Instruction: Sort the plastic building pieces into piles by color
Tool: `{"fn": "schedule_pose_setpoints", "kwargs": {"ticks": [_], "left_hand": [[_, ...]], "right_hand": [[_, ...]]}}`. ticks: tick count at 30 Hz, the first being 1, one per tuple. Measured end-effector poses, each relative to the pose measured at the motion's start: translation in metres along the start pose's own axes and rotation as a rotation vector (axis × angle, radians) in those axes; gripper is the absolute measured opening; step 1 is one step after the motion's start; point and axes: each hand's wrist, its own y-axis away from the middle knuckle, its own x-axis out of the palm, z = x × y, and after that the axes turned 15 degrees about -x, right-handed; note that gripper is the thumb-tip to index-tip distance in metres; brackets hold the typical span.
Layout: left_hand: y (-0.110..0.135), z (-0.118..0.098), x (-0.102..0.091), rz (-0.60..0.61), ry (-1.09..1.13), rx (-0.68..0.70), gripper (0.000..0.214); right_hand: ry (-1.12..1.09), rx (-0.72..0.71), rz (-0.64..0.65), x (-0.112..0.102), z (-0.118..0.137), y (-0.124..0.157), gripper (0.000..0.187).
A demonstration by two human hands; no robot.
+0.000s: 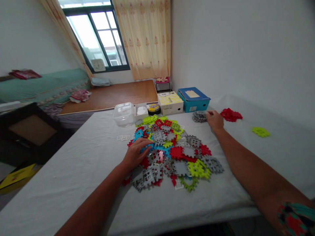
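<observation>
A mixed pile of toothed, interlocking plastic tiles in red, grey, blue and lime green lies in front of me, with a grey tile [180, 167] near its front. My left hand [136, 151] rests over the pile's left side, thumb and fingers closed about a blue tile [146, 148] that shows between them. Farther off to the right, my right hand [216, 121] pinches at the edge of a small stack of grey tiles [199, 116]. Its fingertips are partly hidden, and the held piece seems to be grey.
A red tile heap [231, 115] and a lime green tile [261, 131] lie right of my right hand. Along the back stand a clear plastic container [123, 114], a white box [141, 111], a round tin [154, 108], a yellow box [170, 102] and a blue box [194, 99].
</observation>
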Motion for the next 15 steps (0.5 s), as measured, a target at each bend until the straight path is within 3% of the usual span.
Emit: {"fn": "schedule_pose_setpoints", "kwargs": {"ticks": [3, 9, 15], "left_hand": [[-0.003, 0.001, 0.005, 0.009, -0.127, 0.041, 0.037], [-0.013, 0.001, 0.016, 0.124, -0.306, 0.034, 0.057], [-0.012, 0.0, 0.015, 0.101, -0.301, -0.003, 0.036]], "right_hand": [[-0.029, -0.062, 0.023, -0.003, 0.023, 0.003, 0.034], [-0.248, -0.272, 0.238, -0.006, 0.086, 0.019, 0.031], [-0.412, -0.455, 0.39, -0.017, 0.129, 0.038, 0.025]]}}
